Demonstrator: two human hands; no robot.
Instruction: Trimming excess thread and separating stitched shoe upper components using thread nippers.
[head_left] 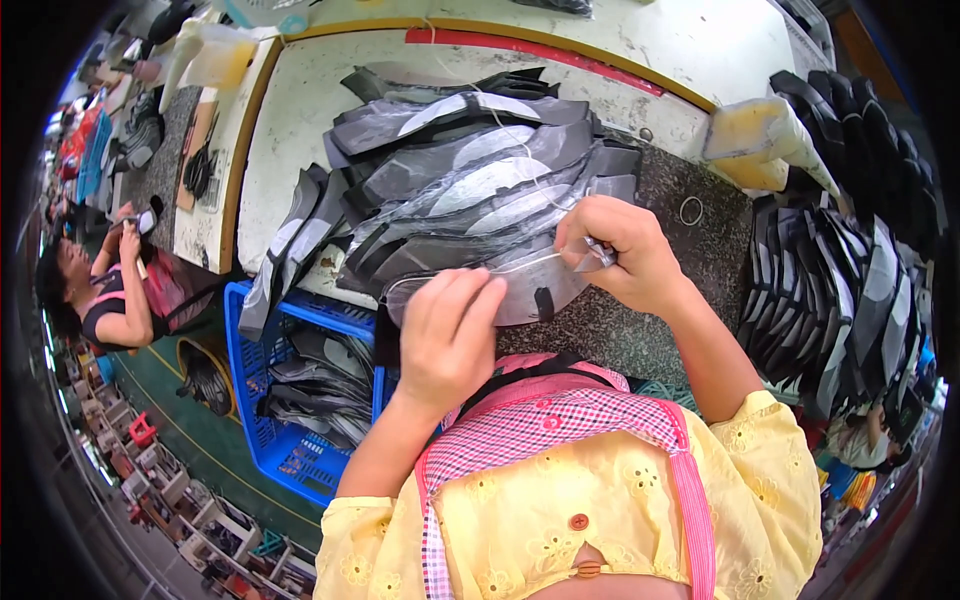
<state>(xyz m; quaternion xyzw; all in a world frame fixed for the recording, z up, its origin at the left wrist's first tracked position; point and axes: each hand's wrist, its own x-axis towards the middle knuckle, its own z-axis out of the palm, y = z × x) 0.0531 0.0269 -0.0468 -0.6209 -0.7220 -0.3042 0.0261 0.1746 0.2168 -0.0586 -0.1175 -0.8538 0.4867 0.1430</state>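
Observation:
A grey, partly see-through shoe upper piece (525,298) with a small black tab lies in front of me at the table's near edge. My left hand (450,335) is closed over its near left edge, with the thumb hidden. A white cord (528,263) runs along the piece to my right hand (625,255), whose fingers are pinched on it. A small silvery thing (597,254) shows in that same hand; its kind is unclear. Just beyond lies a heap of overlapping grey and black upper pieces (470,185), with the cord trailing across it.
A blue basket (255,440) with more pieces stands below left of the table. Hanging stacks of dark pieces (825,300) are at the right, near a yellowish container (745,145). A ring (690,210) lies on the speckled surface. Another person (125,290) works at the far left.

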